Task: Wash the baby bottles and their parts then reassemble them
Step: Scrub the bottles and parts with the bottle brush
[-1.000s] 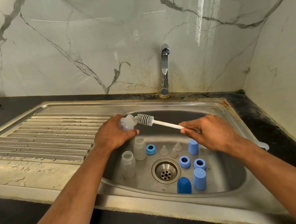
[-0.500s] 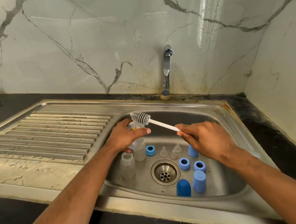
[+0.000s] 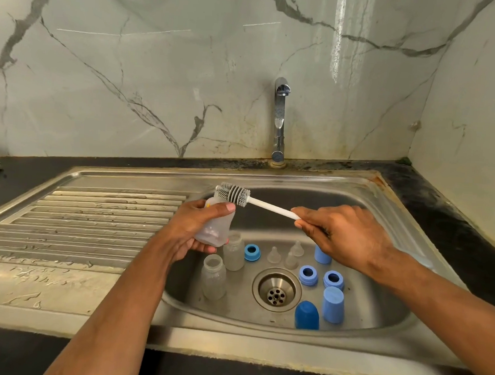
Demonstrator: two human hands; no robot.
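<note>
Gripping: left hand (image 3: 192, 230) is curling round a clear bottle (image 3: 216, 224) tilted over the sink (image 3: 380, 196) at ten o'clock from the drain (image 3: 276, 290); right hand (image 3: 345, 238) is pinching the brush (image 3: 234, 193) handle, its bristles sitting at the bottle's mouth. Lying in the basin, left to right: two bottles (image 3: 213, 275), blue rings (image 3: 308, 275), clear teats (image 3: 290, 253), blue caps (image 3: 333, 304). Judged early: scrubbing is starting; rinsing and reassembly are remaining. The tap (image 3: 280, 116) is showing no water. No writing readable.

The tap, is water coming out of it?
No, the tap shows no stream of water below its spout, and the sink beneath holds no pool, only bottle parts.
</note>
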